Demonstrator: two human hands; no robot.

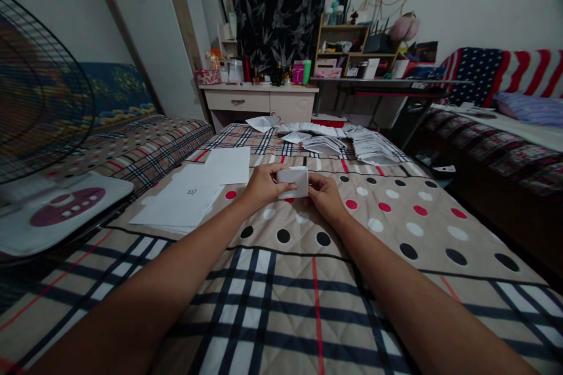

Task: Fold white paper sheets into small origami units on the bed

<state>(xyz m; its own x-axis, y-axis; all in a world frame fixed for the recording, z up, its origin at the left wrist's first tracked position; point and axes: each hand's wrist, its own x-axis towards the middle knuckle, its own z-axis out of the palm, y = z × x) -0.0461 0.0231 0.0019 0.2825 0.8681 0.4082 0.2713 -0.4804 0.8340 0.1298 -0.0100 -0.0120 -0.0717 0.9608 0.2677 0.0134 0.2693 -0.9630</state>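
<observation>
A small folded white paper (294, 181) is held just above the quilted bed cover (396, 228) between both hands. My left hand (263, 185) pinches its left edge with fingers closed. On the paper's right edge my right hand (324, 194) has its fingers closed. A stack of flat white paper sheets (193, 193) lies to the left of my left hand. Several folded white paper pieces (334, 142) are piled farther back on the bed.
A standing fan (35, 99) with its white base (57, 211) rests at the left. A desk (259, 99) and shelf (347, 50) full of small items stand at the back wall. Another bed (497, 129) runs along the right.
</observation>
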